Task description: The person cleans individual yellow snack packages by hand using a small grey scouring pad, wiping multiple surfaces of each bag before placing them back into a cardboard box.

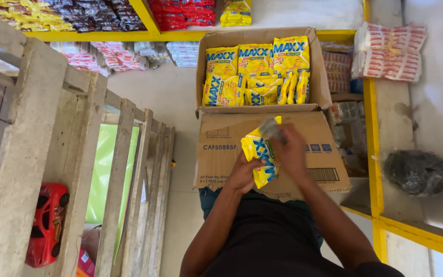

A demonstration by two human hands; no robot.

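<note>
My left hand [243, 173] grips the lower edge of a yellow and blue snack packet [261, 154] from the left. My right hand [289, 152] is closed on the same packet from the right, near its top, and is a little blurred. Both hands hold it over the front flap of an open cardboard box [216, 149]. Inside the box lie several more yellow and blue packets [256, 69], some flat and some standing on edge.
A wooden crate frame [78, 154] stands at the left with a red toy car [47, 223] beneath it. Yellow-edged shelves [373, 154] run along the right, bearing red and white packets [389, 50] and a dark bag [416, 172]. More packets line the top shelf.
</note>
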